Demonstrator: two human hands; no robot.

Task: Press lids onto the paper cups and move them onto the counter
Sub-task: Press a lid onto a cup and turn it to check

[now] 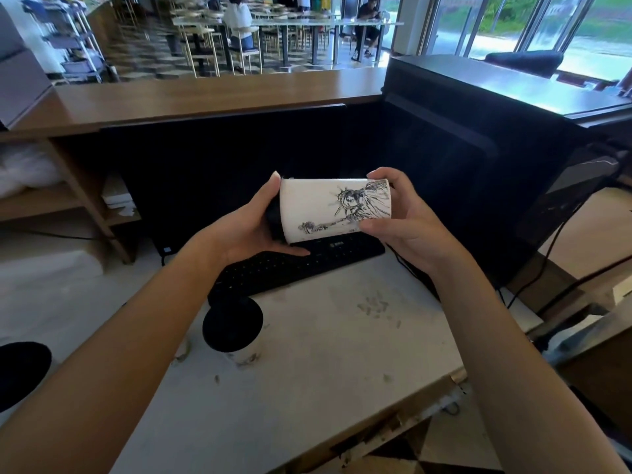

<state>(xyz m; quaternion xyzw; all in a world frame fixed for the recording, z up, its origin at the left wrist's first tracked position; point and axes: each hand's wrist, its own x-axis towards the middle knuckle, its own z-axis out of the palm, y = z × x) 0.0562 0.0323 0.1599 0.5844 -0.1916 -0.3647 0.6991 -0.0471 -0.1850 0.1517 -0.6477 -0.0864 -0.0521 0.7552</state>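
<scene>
I hold a white paper cup (321, 208) with a dark drawing sideways in the air above the keyboard. Its mouth points left, and a black lid (273, 218) sits against that end under my left hand (249, 227), whose palm and fingers wrap the lid. My right hand (400, 213) grips the cup's base on the right. A second white cup with a black lid (232, 328) stands upright on the white table (325, 354) near my left forearm. The brown wooden counter (205, 97) runs across behind the work area.
A black keyboard (290, 265) lies under the held cup. A large black machine (478, 159) with cables stands to the right. A black round object (20, 371) sits at the far left edge. Wooden shelves (68, 200) are on the left. People sit at tables beyond the counter.
</scene>
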